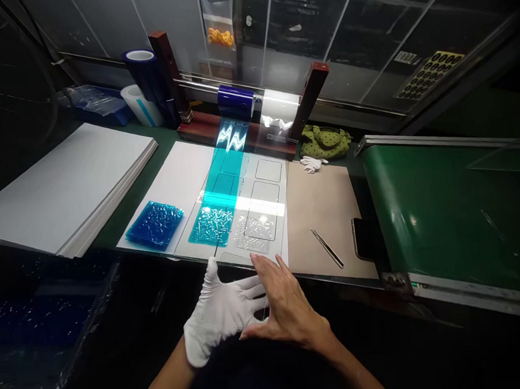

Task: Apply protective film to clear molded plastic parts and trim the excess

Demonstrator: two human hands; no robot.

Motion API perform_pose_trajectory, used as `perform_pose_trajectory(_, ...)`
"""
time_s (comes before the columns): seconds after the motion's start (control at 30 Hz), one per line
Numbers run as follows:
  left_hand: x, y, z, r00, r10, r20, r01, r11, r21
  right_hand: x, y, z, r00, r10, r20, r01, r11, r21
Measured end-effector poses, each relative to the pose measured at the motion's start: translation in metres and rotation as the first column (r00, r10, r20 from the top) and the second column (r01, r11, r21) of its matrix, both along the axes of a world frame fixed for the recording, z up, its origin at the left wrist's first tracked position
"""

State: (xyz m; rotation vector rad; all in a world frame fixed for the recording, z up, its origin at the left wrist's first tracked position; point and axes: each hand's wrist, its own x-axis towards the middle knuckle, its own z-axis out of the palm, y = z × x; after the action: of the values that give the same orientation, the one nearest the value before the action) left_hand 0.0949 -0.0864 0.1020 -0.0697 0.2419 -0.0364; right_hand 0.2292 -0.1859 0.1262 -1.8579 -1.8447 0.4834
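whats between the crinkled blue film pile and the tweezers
In the head view, a crinkled teal film sheet and a crinkled clear film sheet lie on a clear plastic template, then brown paper.

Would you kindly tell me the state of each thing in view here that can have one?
Left hand, white-gloved, open, fingers spread
Right hand, bare, open
Blue film roll, on its bar, strip drawn out over the clear template
Crinkled blue film pieces, stacked flat
Tweezers, lying on brown paper
Spare white glove, crumpled

Green workbench (106,242) with stacked white sheets (66,189), white board (171,188), tan card (323,214)
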Motion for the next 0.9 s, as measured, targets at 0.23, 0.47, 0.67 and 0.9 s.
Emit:
perform_pose_trajectory(0.23, 0.018, 0.003, -0.008, 0.998, 0.046, -0.042, -0.043, 0.995, 0.088, 0.010, 0.005, -0.012, 1.000, 0.022, 0.021, -0.022, 1.000, -0.011)
perform_pose_trajectory(0.47, 0.015, -0.001, -0.031, 0.989, 0.052, -0.138, -0.026, 0.982, 0.185, 0.076, 0.048, -0.058, 0.946, -0.161, 0.280, 0.155, 0.987, 0.046)
perform_pose_trajectory(0.67, -0.003, -0.016, -0.057, 0.965, 0.117, -0.236, -0.142, 0.986, -0.089, 0.134, 0.112, -0.105, 0.848, -0.197, 0.491, 0.200, 0.979, 0.046)
perform_pose_trajectory(0.9, 0.000, -0.017, -0.060, 0.916, 0.204, -0.347, -0.295, 0.926, -0.236, 0.142, 0.136, -0.123, 0.846, -0.150, 0.511, 0.168, 0.986, 0.011)
